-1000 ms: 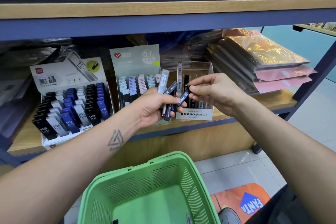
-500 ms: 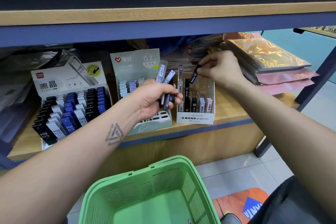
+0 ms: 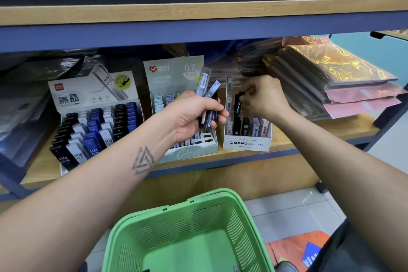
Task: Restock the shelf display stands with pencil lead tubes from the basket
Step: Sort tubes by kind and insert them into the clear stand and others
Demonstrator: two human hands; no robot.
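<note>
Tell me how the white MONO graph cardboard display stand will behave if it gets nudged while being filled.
The white MONO graph cardboard display stand looks light and tall for its base, so it may slide or tip on the smooth wooden shelf. Its thin clear dividers probably flex under the right hand.

Evenly and softly lit from above, without hard shadows. Dim under the upper shelf board (image 3: 198,13), darkest at the back left behind the display boxes. Yellow glare on the shiny wrapped packets (image 3: 337,66) right of the boxes. Slightly soft all over, print on small labels unreadable. Bowed at the edges, wide-angle bend in shelf lines.
</note>
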